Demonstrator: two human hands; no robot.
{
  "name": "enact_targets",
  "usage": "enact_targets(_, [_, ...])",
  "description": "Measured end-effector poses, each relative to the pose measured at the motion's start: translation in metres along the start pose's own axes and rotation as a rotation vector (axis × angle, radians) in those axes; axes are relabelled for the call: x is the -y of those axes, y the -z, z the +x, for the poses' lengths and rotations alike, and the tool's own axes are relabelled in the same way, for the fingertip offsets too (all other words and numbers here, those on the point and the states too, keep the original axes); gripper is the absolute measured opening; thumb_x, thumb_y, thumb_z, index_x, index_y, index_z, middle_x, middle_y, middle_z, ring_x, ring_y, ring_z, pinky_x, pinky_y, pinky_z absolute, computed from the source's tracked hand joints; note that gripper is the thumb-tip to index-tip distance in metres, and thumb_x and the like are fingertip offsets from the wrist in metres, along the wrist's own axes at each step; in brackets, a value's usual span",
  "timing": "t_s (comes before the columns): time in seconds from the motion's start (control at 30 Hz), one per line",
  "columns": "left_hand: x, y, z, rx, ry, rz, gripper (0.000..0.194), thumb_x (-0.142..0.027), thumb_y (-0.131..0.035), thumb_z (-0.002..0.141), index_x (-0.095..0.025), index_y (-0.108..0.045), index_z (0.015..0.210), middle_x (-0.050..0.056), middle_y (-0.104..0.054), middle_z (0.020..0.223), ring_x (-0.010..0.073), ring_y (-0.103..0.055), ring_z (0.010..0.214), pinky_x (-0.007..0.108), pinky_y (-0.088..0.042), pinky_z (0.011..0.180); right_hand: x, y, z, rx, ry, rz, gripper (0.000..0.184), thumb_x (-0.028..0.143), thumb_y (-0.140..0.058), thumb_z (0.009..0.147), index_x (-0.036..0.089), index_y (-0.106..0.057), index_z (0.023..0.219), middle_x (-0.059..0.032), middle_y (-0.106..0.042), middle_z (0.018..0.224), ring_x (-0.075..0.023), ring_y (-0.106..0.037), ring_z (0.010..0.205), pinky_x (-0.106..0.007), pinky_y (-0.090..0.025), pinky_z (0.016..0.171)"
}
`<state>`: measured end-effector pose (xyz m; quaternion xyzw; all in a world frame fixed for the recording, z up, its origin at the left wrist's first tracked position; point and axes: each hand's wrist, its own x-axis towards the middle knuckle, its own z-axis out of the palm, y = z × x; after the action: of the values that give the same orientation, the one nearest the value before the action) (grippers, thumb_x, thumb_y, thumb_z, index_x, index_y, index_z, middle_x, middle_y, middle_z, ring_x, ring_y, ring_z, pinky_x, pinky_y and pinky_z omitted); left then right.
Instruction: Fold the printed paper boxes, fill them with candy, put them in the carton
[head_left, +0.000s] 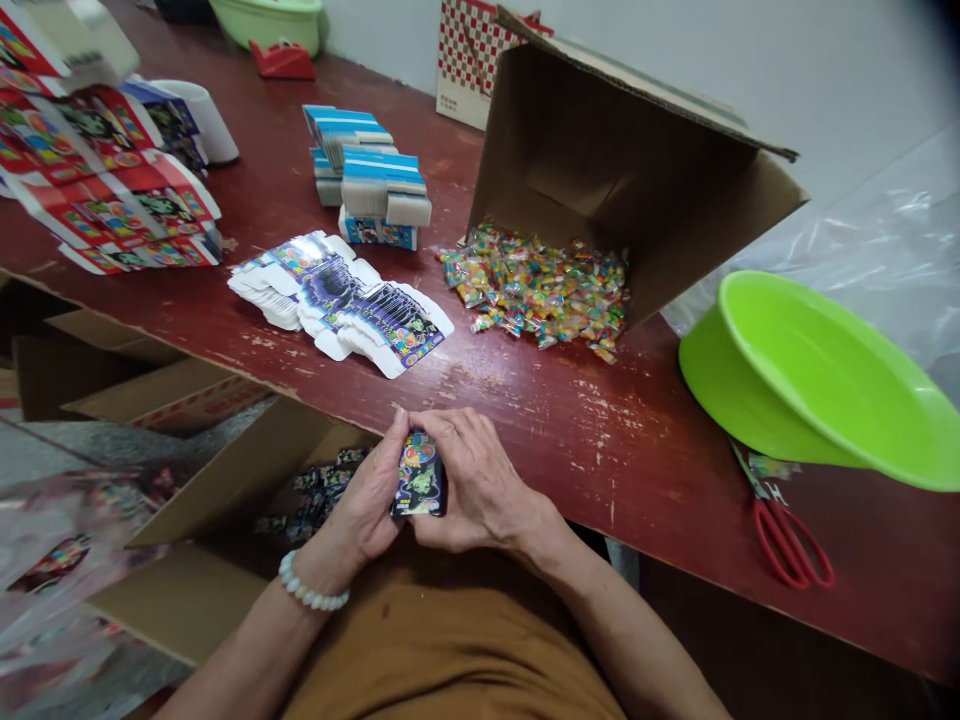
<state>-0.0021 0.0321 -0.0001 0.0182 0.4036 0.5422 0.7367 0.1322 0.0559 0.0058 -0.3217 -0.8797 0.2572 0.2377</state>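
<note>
Between my two hands, close to my body at the table's front edge, is a small dark printed candy box (pixel 420 478) with a green figure on it. My left hand (pixel 369 500), a beaded bracelet at its wrist, grips the box's left side. From the right, my right hand (pixel 476 480) wraps round the top and right side. A fanned stack of flat purple box blanks (pixel 341 295) lies on the table just beyond my hands. Wrapped colourful candies (pixel 540 285) spill from a tipped cardboard carton (pixel 645 170) further back.
A green basin (pixel 817 370) and red-handled scissors (pixel 787 535) are at the right. Blue-and-white card stacks (pixel 375 180) stand behind the blanks, red printed cartons (pixel 112 180) at the left. Below the table edge, an open carton (pixel 225 480) holds several dark boxes.
</note>
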Motion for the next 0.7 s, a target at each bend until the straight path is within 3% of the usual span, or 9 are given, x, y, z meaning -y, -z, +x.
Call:
enact_targets(0.1, [-0.001, 0.006, 0.0, 0.012, -0.073, 0.04, 0.025, -0.027, -0.053, 0.097, -0.015, -0.062, 0.118, 0.003, -0.075, 0.076, 0.0168, -0.07, 0.054, 0.028, -0.061, 0.055, 0.0, 0.003, 0.0, 0.015, 0.008, 0.113, 0.096, 0.039, -0.071, 0.069, 0.015, -0.024, 0.149, -0.0196, -0.043, 0.144, -0.0346, -0.042, 0.13, -0.052, -0.035, 0.109])
enact_targets(0.17, [-0.004, 0.008, 0.001, 0.031, -0.016, 0.066, 0.026, -0.029, -0.051, 0.097, -0.017, -0.059, 0.119, 0.001, -0.071, 0.067, 0.0173, -0.065, 0.041, 0.029, -0.057, 0.041, -0.001, 0.003, -0.003, 0.03, -0.007, 0.223, 0.102, 0.041, -0.075, 0.071, 0.016, -0.017, 0.151, -0.0195, -0.033, 0.151, -0.0322, -0.034, 0.139, -0.05, -0.032, 0.114])
enact_targets(0.23, [-0.006, 0.009, 0.0, 0.032, 0.027, 0.08, 0.026, -0.032, -0.046, 0.099, -0.018, -0.057, 0.119, 0.002, -0.07, 0.065, 0.0185, -0.063, 0.037, 0.03, -0.054, 0.036, -0.003, 0.003, -0.006, 0.04, -0.041, 0.33, 0.1, 0.039, -0.075, 0.072, 0.018, -0.016, 0.151, -0.0186, -0.033, 0.15, -0.0298, -0.035, 0.139, -0.048, -0.034, 0.114])
enact_targets(0.57, [-0.003, -0.001, -0.002, -0.018, 0.065, 0.008, 0.025, -0.029, -0.039, 0.102, -0.015, -0.059, 0.096, 0.002, -0.068, 0.061, 0.0175, -0.064, 0.037, 0.028, -0.056, 0.037, -0.003, -0.001, -0.008, 0.067, -0.164, 0.462, 0.093, 0.029, -0.075, 0.07, 0.019, -0.024, 0.148, -0.0154, -0.039, 0.144, -0.0277, -0.046, 0.127, -0.046, -0.042, 0.108])
enact_targets(0.7, [0.002, -0.004, -0.002, -0.043, 0.017, -0.016, 0.022, -0.024, -0.042, 0.101, -0.013, -0.061, 0.098, 0.003, -0.069, 0.063, 0.0152, -0.066, 0.044, 0.025, -0.057, 0.042, -0.004, -0.008, -0.007, 0.03, -0.292, 0.565, 0.092, 0.023, -0.075, 0.066, 0.023, -0.028, 0.146, -0.0111, -0.047, 0.136, -0.0239, -0.054, 0.112, -0.041, -0.05, 0.095])
